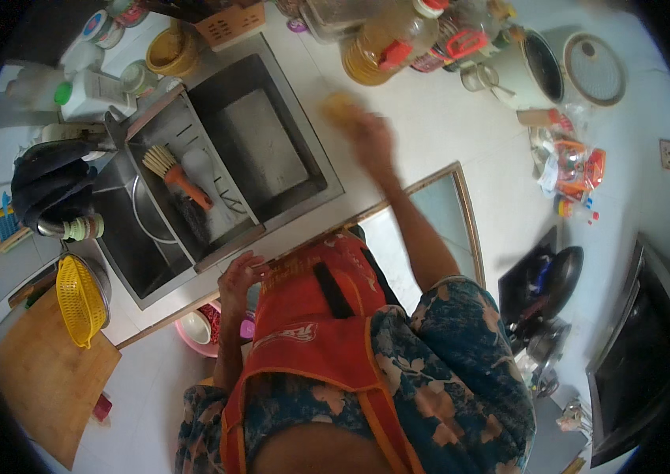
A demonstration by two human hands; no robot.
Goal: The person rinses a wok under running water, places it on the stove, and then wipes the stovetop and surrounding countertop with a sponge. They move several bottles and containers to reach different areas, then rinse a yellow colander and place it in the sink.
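My right hand (370,137) is stretched over the white countertop (418,112), its fingers closed on a yellow sponge or cloth (339,109); motion blur hides which. A large bottle of yellow oil (391,44) stands just beyond it. By the front edge of the counter, near the steel sink (335,192), my left hand (243,272) hangs with loosely bent fingers and nothing in it. On the slotted tray (197,121) across the sink lie a brush with an orange handle (188,186) and a dark scrubbing pad (190,219).
A yellow plastic basket (80,302) rests beside a wooden cutting board (50,361) at the left. A faucet draped with dark cloth (53,183) rises behind the sink. An open cabinet door (470,219) juts out below the counter. A wok (563,281) stands at the right.
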